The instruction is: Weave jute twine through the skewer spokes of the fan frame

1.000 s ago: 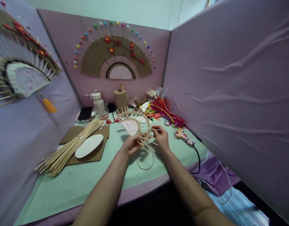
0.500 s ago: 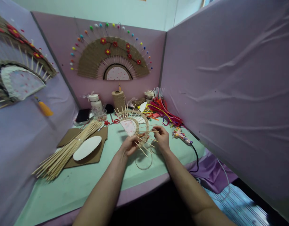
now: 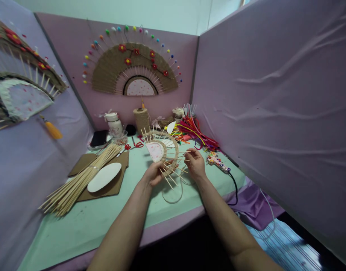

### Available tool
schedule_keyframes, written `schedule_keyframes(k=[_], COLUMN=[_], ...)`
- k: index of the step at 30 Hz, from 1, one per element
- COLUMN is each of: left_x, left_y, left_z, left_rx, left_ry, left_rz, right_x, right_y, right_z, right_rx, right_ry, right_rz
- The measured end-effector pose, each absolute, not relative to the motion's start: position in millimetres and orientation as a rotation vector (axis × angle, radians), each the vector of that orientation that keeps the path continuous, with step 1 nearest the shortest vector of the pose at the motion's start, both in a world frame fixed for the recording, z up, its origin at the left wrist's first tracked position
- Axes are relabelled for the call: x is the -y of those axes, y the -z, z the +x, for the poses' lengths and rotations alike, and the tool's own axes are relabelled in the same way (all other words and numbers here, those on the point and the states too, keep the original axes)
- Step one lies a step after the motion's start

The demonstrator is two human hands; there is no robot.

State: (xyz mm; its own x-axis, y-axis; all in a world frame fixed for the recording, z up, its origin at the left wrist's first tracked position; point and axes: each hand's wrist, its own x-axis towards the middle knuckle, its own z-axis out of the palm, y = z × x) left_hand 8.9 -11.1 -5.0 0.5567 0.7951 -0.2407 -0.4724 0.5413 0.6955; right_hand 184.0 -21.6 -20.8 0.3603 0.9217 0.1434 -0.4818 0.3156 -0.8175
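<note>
My left hand [image 3: 155,174] is closed on the lower edge of a half-round fan frame [image 3: 177,152], thumb in front and fingers behind. Its white spotted centre [image 3: 155,151] is ringed by woven twine, and thin bamboo sticks [image 3: 169,181] radiate outward through a second twine band. At the right-hand stick tips, my right hand [image 3: 195,165] is pinched on the twine; the exact grip point is too small to make out. A loose loop of that twine [image 3: 173,202] hangs below the frame and lies on the green cloth.
A bundle of bamboo sticks [image 3: 79,182] and a white oval card [image 3: 104,177] lie on cardboard [image 3: 112,190] at left. Red scissors [image 3: 137,145], a twine spool [image 3: 141,119] and a bottle [image 3: 113,124] stand behind. Pipe cleaners [image 3: 199,133] and a corded glue gun [image 3: 218,162] are at right.
My right hand has shifted slightly right and down from the frame. The fan frame has turned a little in my left hand, its lower sticks swinging left.
</note>
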Motion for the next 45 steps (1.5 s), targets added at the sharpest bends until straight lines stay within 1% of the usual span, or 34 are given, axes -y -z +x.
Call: schedule_keyframes(k=[5,10,17,23,26,31,34,37,40,45], left_x=[7.1,7.4,10.4,9.1,9.0,12.7,15.0,15.9,16.3,17.6], left_y=[11.5,12.5,8.7,1.7,0.3,-1.6,-2.8,-2.0,1.3,6.7], left_z=[3.1,1.3,3.7,0.4,-0.7,0.5,0.8,0.5,1.6,6.2], left_rx=[-0.415,-0.295,-0.413,-0.475,-0.489,-0.547,-0.534,-0.49,-0.421,-0.312], left_ry=[-0.73,-0.658,-0.725,-0.769,-0.757,-0.698,-0.693,-0.679,-0.654,-0.652], left_rz=[0.576,0.607,0.637,0.638,0.643,0.706,0.722,0.736,0.754,0.793], right_x=[19.1,21.1,22.9,36.9,44.8,46.0,40.7,33.4,25.9,18.5], right_y=[27.4,25.9,22.2,2.2,-9.4,-13.8,-7.2,2.9,11.2,15.4], right_z=[184.0,181.2,194.7,238.4,246.5,236.7,227.4,214.9,197.8,175.9], right_rx=[0.732,0.784,0.878,1.232,1.334,1.294,1.209,1.143,1.08,0.979], right_ry=[-0.928,-0.903,-0.854,-0.853,-0.786,-0.525,-0.459,-0.478,-0.569,-0.611], right_rz=[-0.803,-0.878,-0.926,-0.96,-0.949,-1.025,-1.066,-1.074,-1.038,-1.01])
